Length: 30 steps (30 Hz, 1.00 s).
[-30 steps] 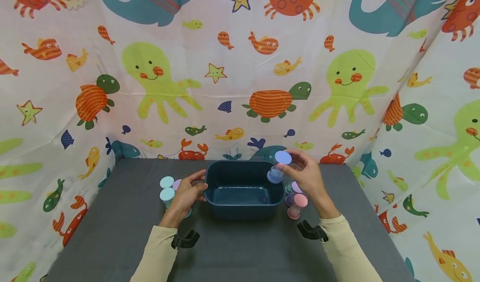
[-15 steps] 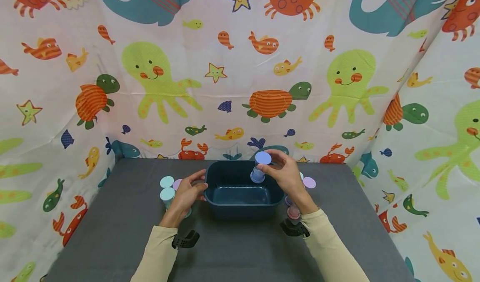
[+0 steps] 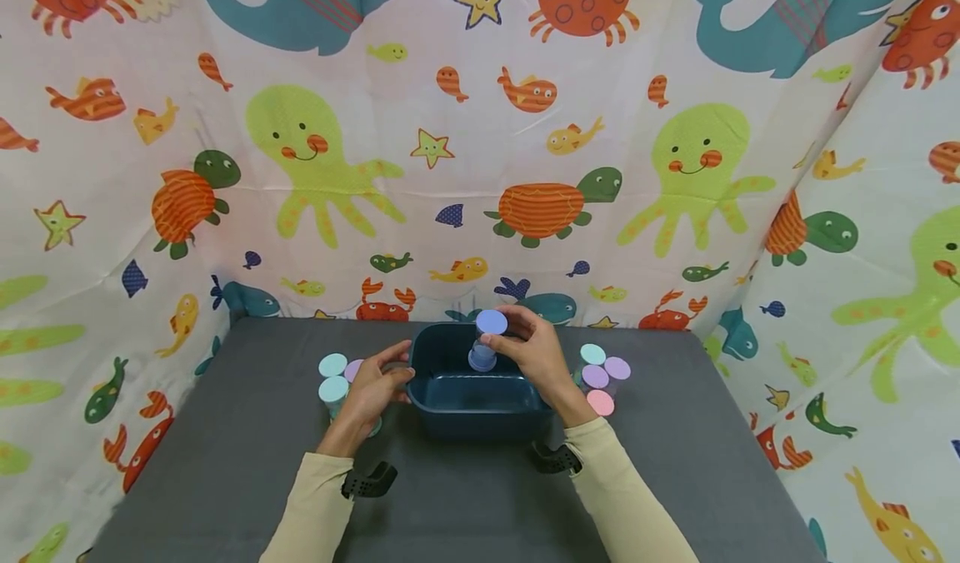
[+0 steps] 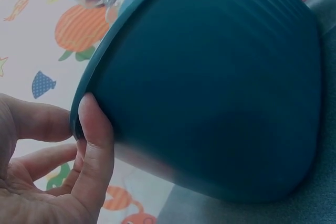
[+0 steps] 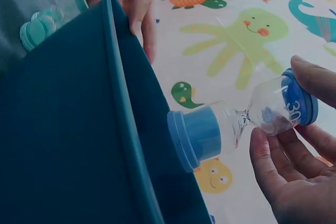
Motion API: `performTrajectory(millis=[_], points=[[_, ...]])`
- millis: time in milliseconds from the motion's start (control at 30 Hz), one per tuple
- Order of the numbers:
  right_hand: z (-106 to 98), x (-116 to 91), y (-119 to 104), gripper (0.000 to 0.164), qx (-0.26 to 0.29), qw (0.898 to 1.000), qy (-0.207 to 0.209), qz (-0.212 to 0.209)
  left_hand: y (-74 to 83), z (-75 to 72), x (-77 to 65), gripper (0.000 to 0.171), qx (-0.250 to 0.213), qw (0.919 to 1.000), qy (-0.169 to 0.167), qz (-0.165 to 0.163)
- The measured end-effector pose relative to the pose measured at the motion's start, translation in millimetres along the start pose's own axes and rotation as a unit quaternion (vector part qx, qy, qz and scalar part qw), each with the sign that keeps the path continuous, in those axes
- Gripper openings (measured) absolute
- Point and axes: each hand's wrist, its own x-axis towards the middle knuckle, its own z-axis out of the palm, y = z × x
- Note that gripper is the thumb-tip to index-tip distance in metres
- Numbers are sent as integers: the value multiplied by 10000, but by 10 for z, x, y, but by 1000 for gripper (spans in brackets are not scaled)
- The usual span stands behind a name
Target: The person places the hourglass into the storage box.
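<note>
A blue-capped sand timer (image 3: 491,323) is held over the dark teal tub (image 3: 480,426) by my right hand (image 3: 534,353). In the right wrist view, thumb and fingers pinch the upper bulb and cap of this sand timer (image 5: 236,124), which bears the number 30. Its lower cap hangs at the tub's opening; whether it touches the wall is unclear. My left hand (image 3: 371,386) grips the tub's left end. The left wrist view shows the thumb and fingers of that hand (image 4: 79,166) pinching the rim of the tub (image 4: 210,87).
Right of the tub stand several sand timers: one with a mint cap (image 3: 592,354), two purple ones (image 3: 618,368) and a pink one (image 3: 600,402). More sand timers, mint (image 3: 333,390) and purple (image 3: 352,369), stand at the left, partly behind my left hand. A printed curtain (image 3: 450,255) borders the grey table (image 3: 480,513).
My right hand has carried the blue sand timer leftward from the tub's right end to above its middle. The timers on the right have come back into view. My left hand stays put.
</note>
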Motion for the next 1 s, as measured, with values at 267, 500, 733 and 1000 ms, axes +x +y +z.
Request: performTrajectory(millis=[267, 500, 733, 1000], points=[[171, 57, 50, 43, -15, 10000, 13, 97, 1, 9, -16, 52, -24, 10000, 4, -55], [302, 123, 127, 49, -275, 9994, -67, 219, 0, -1, -17, 52, -22, 10000, 3, -53], [408, 119, 251, 49, -504, 9981, -10, 357, -30, -7, -19, 51, -1, 9999, 35, -126], [476, 164, 302, 46, -998, 9933, 157, 569, -24, -5, -6, 52, 33, 10000, 10, 24]])
